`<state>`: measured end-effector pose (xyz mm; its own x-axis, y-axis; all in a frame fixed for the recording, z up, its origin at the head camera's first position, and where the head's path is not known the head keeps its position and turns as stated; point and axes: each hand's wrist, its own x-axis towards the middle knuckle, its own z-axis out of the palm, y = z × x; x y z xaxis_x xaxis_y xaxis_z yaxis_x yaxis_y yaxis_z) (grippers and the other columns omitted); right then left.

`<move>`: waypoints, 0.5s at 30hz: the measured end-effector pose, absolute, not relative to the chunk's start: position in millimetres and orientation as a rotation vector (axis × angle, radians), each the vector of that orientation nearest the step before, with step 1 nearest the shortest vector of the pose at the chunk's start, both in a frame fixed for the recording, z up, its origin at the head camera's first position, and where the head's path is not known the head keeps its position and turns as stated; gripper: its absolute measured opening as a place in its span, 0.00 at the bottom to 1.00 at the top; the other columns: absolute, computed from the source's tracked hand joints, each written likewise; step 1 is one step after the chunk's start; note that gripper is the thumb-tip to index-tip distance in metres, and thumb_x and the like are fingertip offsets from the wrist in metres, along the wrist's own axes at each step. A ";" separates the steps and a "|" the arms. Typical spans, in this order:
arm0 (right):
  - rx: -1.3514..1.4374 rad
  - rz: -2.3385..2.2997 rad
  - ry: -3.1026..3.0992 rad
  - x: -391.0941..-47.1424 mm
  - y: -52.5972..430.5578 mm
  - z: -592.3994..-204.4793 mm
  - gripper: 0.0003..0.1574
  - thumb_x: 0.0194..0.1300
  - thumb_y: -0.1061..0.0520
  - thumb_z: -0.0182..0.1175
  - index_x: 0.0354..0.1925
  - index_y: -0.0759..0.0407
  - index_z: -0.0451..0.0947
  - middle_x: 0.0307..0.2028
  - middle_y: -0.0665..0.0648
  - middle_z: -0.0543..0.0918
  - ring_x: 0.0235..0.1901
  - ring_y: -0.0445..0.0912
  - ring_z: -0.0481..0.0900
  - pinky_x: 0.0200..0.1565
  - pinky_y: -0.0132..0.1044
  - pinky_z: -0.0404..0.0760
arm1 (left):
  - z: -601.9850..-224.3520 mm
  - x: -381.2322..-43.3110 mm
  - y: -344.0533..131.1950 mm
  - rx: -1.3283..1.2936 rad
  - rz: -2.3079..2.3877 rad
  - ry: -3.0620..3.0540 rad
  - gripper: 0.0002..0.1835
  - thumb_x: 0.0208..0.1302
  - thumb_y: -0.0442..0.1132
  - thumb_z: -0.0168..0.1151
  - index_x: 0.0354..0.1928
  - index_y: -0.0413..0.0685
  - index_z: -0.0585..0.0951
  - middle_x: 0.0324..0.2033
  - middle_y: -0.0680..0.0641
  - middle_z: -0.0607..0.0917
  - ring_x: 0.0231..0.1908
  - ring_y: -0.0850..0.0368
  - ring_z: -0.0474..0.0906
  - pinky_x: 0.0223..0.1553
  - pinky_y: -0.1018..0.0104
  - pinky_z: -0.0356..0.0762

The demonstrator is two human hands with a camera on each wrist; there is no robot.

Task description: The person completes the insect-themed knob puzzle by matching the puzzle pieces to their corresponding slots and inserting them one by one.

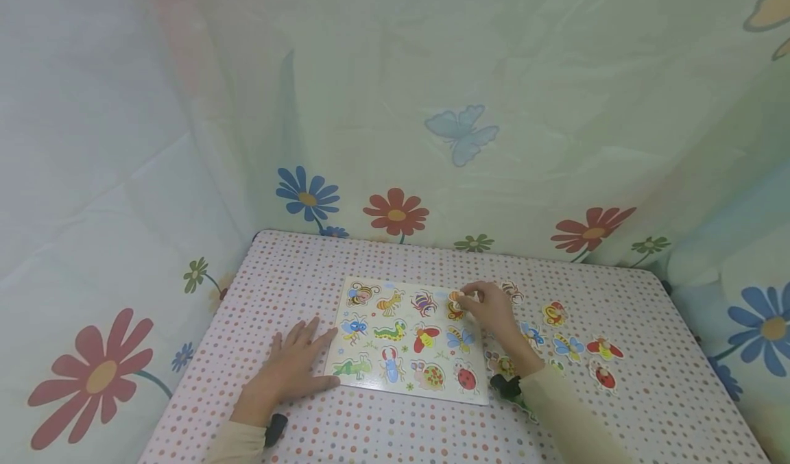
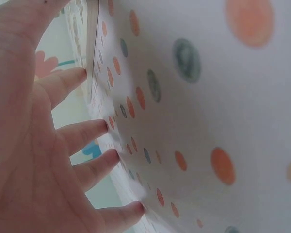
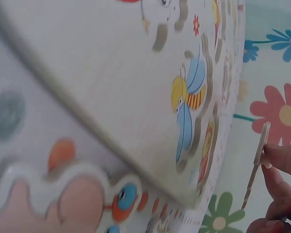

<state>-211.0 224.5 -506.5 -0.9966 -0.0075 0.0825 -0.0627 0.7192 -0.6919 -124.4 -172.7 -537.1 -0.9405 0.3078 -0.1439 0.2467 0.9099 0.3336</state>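
A pale wooden puzzle board point(image 1: 420, 388) with several insect pictures in cut-out recesses lies flat on the table. My right hand point(image 1: 494, 310) is over its top right corner, pinching a thin puzzle piece point(image 3: 260, 149) between thumb and finger. In the right wrist view that piece appears edge-on, tilted above the board, its picture hidden. Below it, the blue-winged bee picture point(image 3: 186, 99) shows in its recess. My left hand point(image 1: 293, 368) rests with spread fingers on the tablecloth at the board's left side. Its thumb and a fingertip point(image 2: 80, 74) are right at the board's edge.
Loose insect pieces lie to the board's right, among them a ladybird point(image 1: 603, 376), a red-winged bug point(image 1: 605, 347), a blue-winged bee point(image 1: 568, 347) and a red round piece point(image 1: 555, 313). The dotted tablecloth point(image 1: 370, 436) ends at a flower-printed curtain point(image 1: 370, 107) behind.
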 end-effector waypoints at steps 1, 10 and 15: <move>0.059 1.154 -2.846 -211.6 221.8 -507.0 0.17 0.66 0.54 0.67 0.47 0.65 0.84 0.42 0.64 0.81 0.37 0.53 0.72 0.36 0.45 0.73 | -537.2 -124.5 -172.6 0.422 0.463 2.881 0.51 0.52 0.73 0.66 0.76 0.62 0.64 0.77 0.41 0.54 0.74 0.35 0.47 0.68 0.27 0.41; 0.037 1.211 -2.880 -217.5 198.9 -507.9 0.18 0.66 0.52 0.67 0.49 0.62 0.84 0.41 0.60 0.78 0.36 0.51 0.70 0.33 0.41 0.71 | -535.6 -123.8 -172.1 0.420 0.465 2.878 0.51 0.52 0.73 0.66 0.76 0.62 0.64 0.77 0.42 0.54 0.74 0.34 0.47 0.68 0.27 0.40; 0.106 1.214 -2.873 -222.0 185.3 -510.8 0.17 0.64 0.52 0.69 0.46 0.62 0.85 0.42 0.61 0.81 0.35 0.52 0.72 0.32 0.42 0.73 | -535.9 -123.6 -172.0 0.414 0.463 2.877 0.51 0.52 0.73 0.65 0.76 0.62 0.64 0.77 0.42 0.54 0.74 0.34 0.47 0.68 0.27 0.40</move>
<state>-222.0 185.3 -510.8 -0.9975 -0.0541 0.0457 -0.0704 0.6951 -0.7155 -123.6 -172.0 -535.9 -0.9413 0.3032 -0.1487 0.2413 0.9119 0.3319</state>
